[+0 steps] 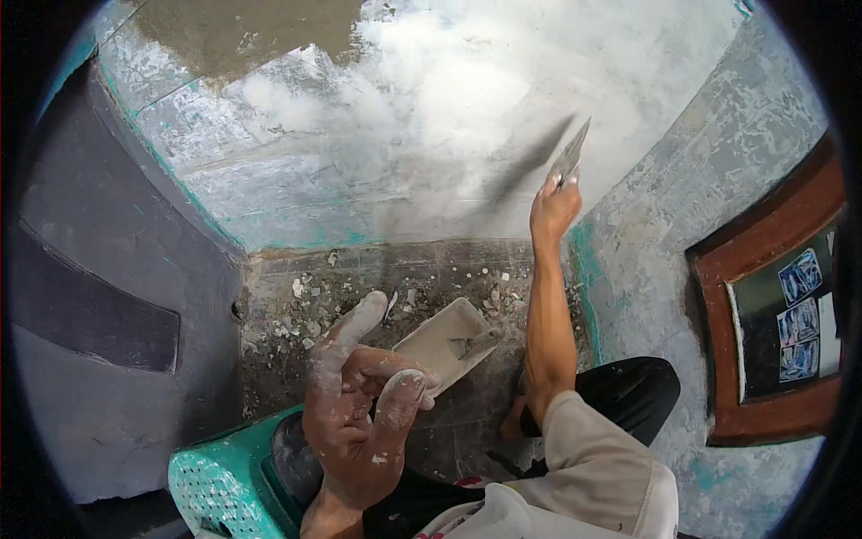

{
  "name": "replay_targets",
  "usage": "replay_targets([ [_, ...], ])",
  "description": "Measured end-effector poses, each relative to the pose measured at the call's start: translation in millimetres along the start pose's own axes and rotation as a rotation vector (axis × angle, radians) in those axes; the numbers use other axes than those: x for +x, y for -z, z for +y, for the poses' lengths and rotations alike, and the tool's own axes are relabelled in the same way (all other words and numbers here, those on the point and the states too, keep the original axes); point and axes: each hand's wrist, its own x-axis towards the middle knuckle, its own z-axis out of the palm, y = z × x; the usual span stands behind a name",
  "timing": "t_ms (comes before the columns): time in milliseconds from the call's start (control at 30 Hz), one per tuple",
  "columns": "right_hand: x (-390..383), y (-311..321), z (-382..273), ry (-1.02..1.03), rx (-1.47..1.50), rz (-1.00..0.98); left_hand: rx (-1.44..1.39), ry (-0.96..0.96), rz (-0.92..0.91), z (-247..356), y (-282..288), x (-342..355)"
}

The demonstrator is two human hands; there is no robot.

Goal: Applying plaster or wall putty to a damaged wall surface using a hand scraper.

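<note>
My right hand (556, 208) grips a flat metal putty knife (574, 153), raised against the whitened wall (467, 99). The blade is seen nearly edge-on, with its shadow on the wall to its left. My left hand (359, 404) is in front of me, palm up and dusted with white, its fingers partly bent but apart; I see nothing held in it. Just beyond its fingertips is a thin dark and pale sliver (391, 305) that I cannot make out. A pale rectangular trough (422, 338) sits on the floor behind the left hand, with a small greyish tool or scrap (462, 347) inside.
Broken plaster chips (305, 310) litter the floor along the wall's foot. At the lower left stands a green plastic stool (224, 476). A dark grey panel (108, 269) rises on the left; a brown wooden frame (718, 359) hangs on the right wall. A grey-brown patch (251, 31) covers the upper wall.
</note>
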Motion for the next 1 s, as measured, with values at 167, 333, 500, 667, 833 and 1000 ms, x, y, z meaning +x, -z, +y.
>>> replay_targets([
  [167, -2, -67, -78, 0.039, 0.01, -0.059, -0.015, 0.008, -0.009, -4, 2, 1],
  [333, -64, -126, -157, 0.294, 0.23, -0.212, -0.015, 0.016, -0.096, 2, 12, 1],
  [500, -140, -137, -164, 0.709, 0.464, 0.024, -0.031, 0.024, -0.122, 0, 14, 3],
  [667, -83, -38, -133, 0.075, 0.516, -0.607, -0.063, -0.001, -0.151, 5, 24, 0],
  [833, 28, -22, -127, 0.703, -0.023, 0.121, -0.088, 0.017, -0.145, 10, 19, -2],
  [1000, 33, -105, -102, 0.893, -0.239, 0.157, -0.045, 0.006, -0.163, 5, 12, -1],
])
